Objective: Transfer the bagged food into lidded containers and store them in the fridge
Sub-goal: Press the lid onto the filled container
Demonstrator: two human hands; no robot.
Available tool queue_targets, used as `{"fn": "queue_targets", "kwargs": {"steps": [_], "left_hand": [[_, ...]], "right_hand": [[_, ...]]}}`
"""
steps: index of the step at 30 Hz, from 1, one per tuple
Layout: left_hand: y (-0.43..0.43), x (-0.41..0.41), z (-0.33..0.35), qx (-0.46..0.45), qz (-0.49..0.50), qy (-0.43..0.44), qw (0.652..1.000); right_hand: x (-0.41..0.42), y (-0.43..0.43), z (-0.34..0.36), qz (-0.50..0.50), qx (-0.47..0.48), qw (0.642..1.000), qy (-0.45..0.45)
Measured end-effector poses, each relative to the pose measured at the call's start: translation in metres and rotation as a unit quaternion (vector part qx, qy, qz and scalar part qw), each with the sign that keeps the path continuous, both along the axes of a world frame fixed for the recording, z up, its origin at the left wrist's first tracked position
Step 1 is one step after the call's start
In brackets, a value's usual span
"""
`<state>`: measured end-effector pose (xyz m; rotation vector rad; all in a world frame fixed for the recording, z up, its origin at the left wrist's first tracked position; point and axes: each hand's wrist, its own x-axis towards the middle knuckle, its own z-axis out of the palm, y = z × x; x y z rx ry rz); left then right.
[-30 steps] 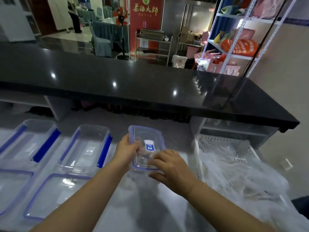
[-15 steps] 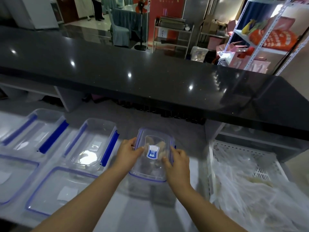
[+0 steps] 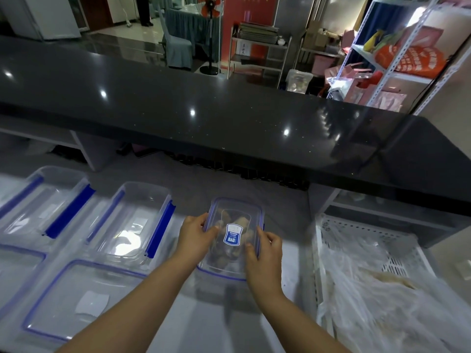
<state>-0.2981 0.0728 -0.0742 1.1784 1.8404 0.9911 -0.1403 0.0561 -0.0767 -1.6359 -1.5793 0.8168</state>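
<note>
A long black counter with a glossy top spans the scene and catches small ceiling-light reflections. Beyond it, far left, a tall white cabinet, possibly an appliance, stands on shiny floor tiles. To its right are a chair in a grey-blue cover, a pedestal fan, a red banner, a metal trolley and, far right, white shelving beside a pale wall.

Dim, bluish wide-angle view; ceiling lights glint off the black counter.
</note>
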Motion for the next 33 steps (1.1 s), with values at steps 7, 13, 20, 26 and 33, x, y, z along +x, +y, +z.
{"fn": "queue_targets", "kwargs": {"steps": [7,13,20,26,33], "left_hand": [[-0.018,-0.005,-0.010,-0.004,-0.007,0.002,1.000],[-0.031,-0.007,-0.010,-0.039,0.028,0.026,0.999],[-0.036,-0.002,-0.002,-0.062,0.070,0.046,0.995],[-0.040,0.003,0.002,-0.005,0.051,0.090,0.995],[-0.039,0.000,-0.001,0.016,-0.044,-0.064,0.997]], "right_hand": [[0.000,-0.018,-0.001,0.010,0.003,0.999,0.041],[0.002,-0.027,-0.012,-0.044,-0.068,0.993,0.081],[0.006,-0.026,-0.005,-0.068,-0.155,0.972,0.165],[0.009,-0.028,-0.001,-0.066,-0.086,0.990,0.086],[0.004,-0.023,0.001,-0.005,-0.091,0.986,0.137]]}}
